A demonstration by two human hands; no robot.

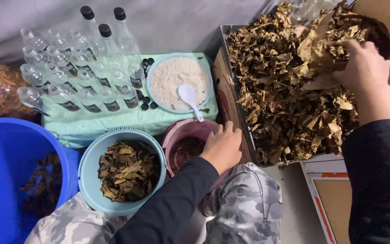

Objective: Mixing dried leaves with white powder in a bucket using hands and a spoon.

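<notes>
Left hand (222,145) grips the pink bucket (187,131) rim. Right hand (364,68) clutches dried leaves (285,90) heaped in a cardboard box (224,86). Clear, dark-labelled bottles (80,77) lie behind the pale blue bowl (91,167).

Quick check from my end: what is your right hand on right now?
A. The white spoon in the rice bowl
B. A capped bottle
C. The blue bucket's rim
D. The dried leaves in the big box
D: the right hand grips a clump of dried leaves over the big box, while the left hand rests on the pink bowl.
</notes>
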